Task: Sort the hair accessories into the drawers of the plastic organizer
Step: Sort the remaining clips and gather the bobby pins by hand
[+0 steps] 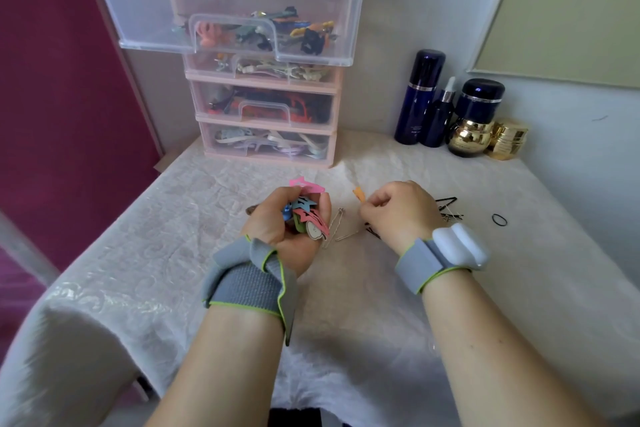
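Observation:
My left hand [282, 229] is closed around a bunch of colourful hair clips [308, 215], pink, blue and red ones sticking out between the fingers. My right hand [398, 211] pinches a small orange clip [359, 194] just above the cloth. Silver pins [341, 227] lie between the hands, and black bobby pins [448, 208] and a black hair tie [499, 219] lie to the right. The pink plastic organizer [266, 80] stands at the back, its top clear drawer [239, 24] pulled out and holding mixed clips; three lower drawers are closed and filled.
Dark blue bottles [420, 97] and gold jars [471, 137] stand at the back right against the wall. A white patterned cloth [173, 236] covers the table, whose left edge drops beside a magenta panel [52, 80].

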`<state>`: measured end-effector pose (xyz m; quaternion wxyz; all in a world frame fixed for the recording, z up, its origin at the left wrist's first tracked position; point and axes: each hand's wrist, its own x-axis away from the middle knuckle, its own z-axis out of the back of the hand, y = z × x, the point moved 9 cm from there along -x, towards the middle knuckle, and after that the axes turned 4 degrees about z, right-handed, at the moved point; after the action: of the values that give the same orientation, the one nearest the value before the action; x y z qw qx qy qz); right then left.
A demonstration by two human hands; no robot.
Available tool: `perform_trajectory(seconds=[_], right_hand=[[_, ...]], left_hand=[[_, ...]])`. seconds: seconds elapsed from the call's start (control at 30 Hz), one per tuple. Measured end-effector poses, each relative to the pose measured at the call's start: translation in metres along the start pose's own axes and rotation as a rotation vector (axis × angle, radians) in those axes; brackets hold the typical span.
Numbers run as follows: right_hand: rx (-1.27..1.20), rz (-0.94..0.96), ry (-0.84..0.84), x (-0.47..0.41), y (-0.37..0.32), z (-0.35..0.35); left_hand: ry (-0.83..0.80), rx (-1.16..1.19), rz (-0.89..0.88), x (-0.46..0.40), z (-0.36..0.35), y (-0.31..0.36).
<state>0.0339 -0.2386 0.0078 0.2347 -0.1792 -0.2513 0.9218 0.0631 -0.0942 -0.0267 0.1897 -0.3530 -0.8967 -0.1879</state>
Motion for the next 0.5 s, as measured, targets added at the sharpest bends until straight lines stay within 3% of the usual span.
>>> perform_trajectory(seconds=[0.23,0.5], right_hand=[[-0.434,-0.008,0.106,0.006,0.007,0.019],[-1.066,-0.009,0.127,0.024,-0.037,0.011]], left_hand=[[-0.006,-0.012,0.040,-0.003,-0.010,-0.009],[0.003,-0.084,0.022,-0.004,-0.024,-0.010]])
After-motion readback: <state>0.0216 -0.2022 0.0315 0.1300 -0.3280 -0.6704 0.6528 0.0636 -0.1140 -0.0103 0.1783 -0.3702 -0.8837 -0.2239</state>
